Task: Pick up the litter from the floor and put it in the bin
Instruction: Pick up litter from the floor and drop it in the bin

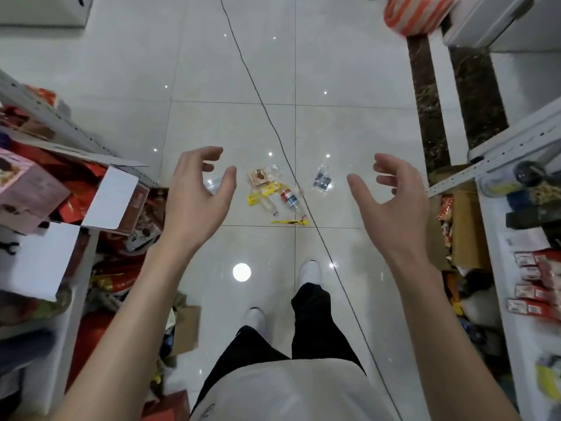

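both hands, left (197, 196) and right (391, 202), are hovering with fingers spread and loosely curled, holding nothing. the litter (277, 192) is lying on the floor (230, 71) ahead, between them, beside a black cable (258, 95).

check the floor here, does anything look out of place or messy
Yes. Litter lies scattered on the tiled floor: a red-labelled bottle on its side, yellow wrappers, a brown snack packet and, apart to the right, a crumpled dark wrapper. A black cable trails diagonally across the tiles past the pile.
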`<state>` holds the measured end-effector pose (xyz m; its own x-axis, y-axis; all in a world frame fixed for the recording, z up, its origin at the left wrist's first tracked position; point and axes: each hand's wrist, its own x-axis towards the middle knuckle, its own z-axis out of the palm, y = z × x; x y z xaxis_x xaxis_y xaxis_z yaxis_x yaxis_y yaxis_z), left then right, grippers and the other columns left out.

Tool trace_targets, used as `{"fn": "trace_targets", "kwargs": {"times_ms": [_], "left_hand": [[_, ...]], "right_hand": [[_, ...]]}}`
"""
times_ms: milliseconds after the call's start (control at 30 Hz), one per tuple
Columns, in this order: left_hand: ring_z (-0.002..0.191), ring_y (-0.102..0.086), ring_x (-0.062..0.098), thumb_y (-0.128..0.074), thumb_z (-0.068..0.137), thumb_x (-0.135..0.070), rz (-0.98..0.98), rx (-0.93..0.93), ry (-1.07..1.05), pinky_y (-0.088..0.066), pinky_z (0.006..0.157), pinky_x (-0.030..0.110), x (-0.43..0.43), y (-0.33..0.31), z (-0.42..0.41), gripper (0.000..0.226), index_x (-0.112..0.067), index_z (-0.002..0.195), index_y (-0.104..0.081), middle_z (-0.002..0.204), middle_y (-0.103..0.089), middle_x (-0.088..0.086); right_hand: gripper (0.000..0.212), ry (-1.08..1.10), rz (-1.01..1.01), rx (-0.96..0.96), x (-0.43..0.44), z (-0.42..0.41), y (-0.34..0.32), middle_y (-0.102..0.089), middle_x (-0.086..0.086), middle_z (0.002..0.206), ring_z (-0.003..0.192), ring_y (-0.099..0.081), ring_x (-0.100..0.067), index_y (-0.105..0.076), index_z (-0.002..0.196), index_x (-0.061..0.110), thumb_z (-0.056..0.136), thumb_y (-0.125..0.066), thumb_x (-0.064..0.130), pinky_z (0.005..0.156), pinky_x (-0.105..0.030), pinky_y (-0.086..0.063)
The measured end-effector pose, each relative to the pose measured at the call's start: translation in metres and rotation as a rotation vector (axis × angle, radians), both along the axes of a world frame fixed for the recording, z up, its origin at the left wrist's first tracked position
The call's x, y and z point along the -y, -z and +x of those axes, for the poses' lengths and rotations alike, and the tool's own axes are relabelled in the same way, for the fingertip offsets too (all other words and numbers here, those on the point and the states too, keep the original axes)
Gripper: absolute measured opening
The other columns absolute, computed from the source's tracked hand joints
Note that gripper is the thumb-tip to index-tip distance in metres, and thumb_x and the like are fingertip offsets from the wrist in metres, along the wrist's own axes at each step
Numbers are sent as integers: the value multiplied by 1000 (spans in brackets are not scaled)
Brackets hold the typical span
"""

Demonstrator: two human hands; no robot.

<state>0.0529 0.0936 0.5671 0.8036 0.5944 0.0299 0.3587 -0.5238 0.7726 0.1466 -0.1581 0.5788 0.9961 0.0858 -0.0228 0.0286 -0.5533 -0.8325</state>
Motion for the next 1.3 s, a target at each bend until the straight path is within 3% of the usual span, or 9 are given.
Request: {"fn": "trace_targets", "kwargs": {"times_ms": [233,400,500,633,767,867,1100,1300], "left_hand": [[110,-55,0,-61,96,-35,-44,-38,-42,-44,83,21,7,37,106,35,-23,129,-57,130,-55,-11],[110,-55,-1,-61,96,-35,-60,-87,-80,-51,88,30,-16,96,158,37,-22,130,-56,131,-55,-11],[109,-55,1,-61,96,-36,-68,-111,-104,-53,90,36,-39,149,186,37,-22,130,-56,131,-55,-10],[108,-58,2,-61,94,-37,-90,-172,-148,-52,93,39,-72,244,219,36,-23,128,-57,129,-57,-11],[107,-60,8,-61,95,-36,-137,-245,-149,-49,90,26,-96,365,237,36,-22,128,-56,127,-58,-9],[105,-59,7,-60,94,-38,-163,-335,-127,-51,89,33,-103,463,241,37,-23,128,-56,124,-59,-9],[113,-58,19,-59,92,-40,-152,-515,-81,-48,99,44,-93,663,238,47,-21,135,-51,130,-56,-1],[121,-54,27,-58,91,-44,-120,-648,-164,-44,102,48,-79,774,244,60,-15,141,-41,139,-46,4]], "right_hand": [[50,-75,-33,-71,-5,108,52,-57,11,126,109,-55,-2,-57,135,27,90,-75,42,94,-23,-45],[51,-125,-74,-119,-25,157,117,-56,11,126,109,-55,-3,-57,134,26,89,-75,41,90,-7,-38],[52,-129,-101,-157,-46,179,173,-55,13,124,108,-56,-4,-57,134,25,88,-78,37,90,-4,-36],[54,-125,-125,-201,-80,201,264,-54,14,123,107,-56,-5,-58,134,26,85,-79,36,95,-16,-41],[56,-135,-201,-219,-110,216,378,-52,14,121,108,-58,-11,-58,134,23,84,-80,37,98,-29,-46],[59,-158,-281,-245,-123,222,469,-50,13,122,110,-58,-14,-56,135,23,85,-79,44,101,-44,-49],[61,-158,-337,-292,-127,215,654,-56,4,127,117,-58,-16,-56,136,24,83,-78,48,104,-47,-48],[67,-186,-396,-293,-135,226,774,-56,-3,129,117,-59,-24,-56,137,21,81,-77,51,101,-51,-49]]}}
